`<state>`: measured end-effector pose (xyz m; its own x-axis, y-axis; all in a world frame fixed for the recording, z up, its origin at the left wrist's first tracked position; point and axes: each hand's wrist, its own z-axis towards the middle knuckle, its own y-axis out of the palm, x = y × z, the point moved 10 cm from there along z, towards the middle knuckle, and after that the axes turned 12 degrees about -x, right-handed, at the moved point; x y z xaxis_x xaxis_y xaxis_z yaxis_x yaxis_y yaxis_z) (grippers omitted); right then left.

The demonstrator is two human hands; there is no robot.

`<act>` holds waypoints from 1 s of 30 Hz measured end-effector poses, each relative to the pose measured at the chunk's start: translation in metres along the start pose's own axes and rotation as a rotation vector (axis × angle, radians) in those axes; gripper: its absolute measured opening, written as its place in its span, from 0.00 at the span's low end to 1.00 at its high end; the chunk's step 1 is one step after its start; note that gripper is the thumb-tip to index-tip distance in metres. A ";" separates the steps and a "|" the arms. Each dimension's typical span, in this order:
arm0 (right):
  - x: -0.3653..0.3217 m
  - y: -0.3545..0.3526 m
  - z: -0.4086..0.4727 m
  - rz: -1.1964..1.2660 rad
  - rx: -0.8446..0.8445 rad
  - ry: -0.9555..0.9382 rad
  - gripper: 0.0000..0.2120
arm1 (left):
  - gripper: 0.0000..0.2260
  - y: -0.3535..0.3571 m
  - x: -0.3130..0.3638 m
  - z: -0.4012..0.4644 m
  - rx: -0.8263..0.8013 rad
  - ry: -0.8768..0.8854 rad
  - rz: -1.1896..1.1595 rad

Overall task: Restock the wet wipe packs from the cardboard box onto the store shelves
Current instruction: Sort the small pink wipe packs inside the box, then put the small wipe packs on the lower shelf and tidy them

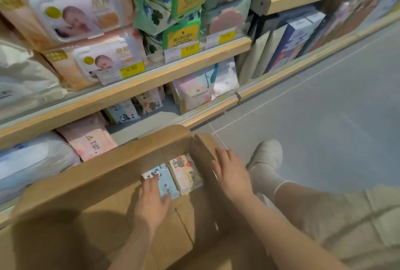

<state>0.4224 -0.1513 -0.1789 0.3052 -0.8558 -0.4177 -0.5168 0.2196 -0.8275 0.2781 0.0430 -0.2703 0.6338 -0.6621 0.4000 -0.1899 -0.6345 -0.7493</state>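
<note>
Inside the cardboard box [91,174], the blue panda wipe pack [165,180] lies lengthwise under the left hand's [151,199] flat, relaxed fingertips (nearer), while the spread right hand [230,174] rests on the box's right wall, gripping nothing.

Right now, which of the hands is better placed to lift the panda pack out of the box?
Left. The left hand already lies with its fingers on the blue panda pack inside the cardboard box, while the right hand rests against the box's right wall, beside the pink bear pack.
</note>
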 end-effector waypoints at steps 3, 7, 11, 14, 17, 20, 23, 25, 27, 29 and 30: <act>-0.003 0.000 0.001 -0.010 0.009 -0.018 0.21 | 0.29 0.011 -0.022 0.013 0.001 -0.157 -0.074; -0.005 0.001 0.002 -0.016 0.021 -0.036 0.21 | 0.32 0.024 -0.031 0.031 -0.004 -0.233 -0.171; -0.003 0.003 0.003 -0.005 0.021 -0.041 0.21 | 0.35 0.019 -0.037 0.033 0.081 -0.236 -0.277; -0.004 0.003 0.004 -0.004 0.024 -0.039 0.21 | 0.32 0.014 -0.045 0.030 0.099 -0.318 -0.547; -0.003 0.004 0.004 0.010 0.024 -0.034 0.20 | 0.20 0.013 -0.053 0.023 0.054 -0.348 -0.670; -0.013 -0.012 -0.003 -0.039 0.131 -0.113 0.16 | 0.13 0.000 -0.062 0.007 0.027 -0.305 -0.692; -0.045 -0.024 -0.017 -0.156 0.256 -0.252 0.16 | 0.14 -0.020 -0.074 -0.020 0.052 -0.273 -0.834; -0.068 -0.014 -0.019 -0.141 0.222 -0.282 0.16 | 0.14 -0.033 -0.089 -0.038 0.089 -0.246 -0.863; -0.087 0.010 -0.017 -0.114 0.131 -0.288 0.15 | 0.16 -0.041 -0.108 -0.055 0.129 -0.249 -0.859; -0.101 0.040 -0.013 -0.117 0.034 -0.297 0.17 | 0.15 -0.046 -0.128 -0.069 0.151 -0.274 -0.854; -0.106 0.055 -0.011 -0.097 -0.023 -0.293 0.16 | 0.14 -0.046 -0.137 -0.075 0.163 -0.289 -0.863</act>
<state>0.3532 -0.0540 -0.1761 0.5695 -0.7002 -0.4305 -0.4910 0.1303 -0.8614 0.1438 0.1334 -0.2511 0.6735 0.1533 0.7231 0.5292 -0.7830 -0.3268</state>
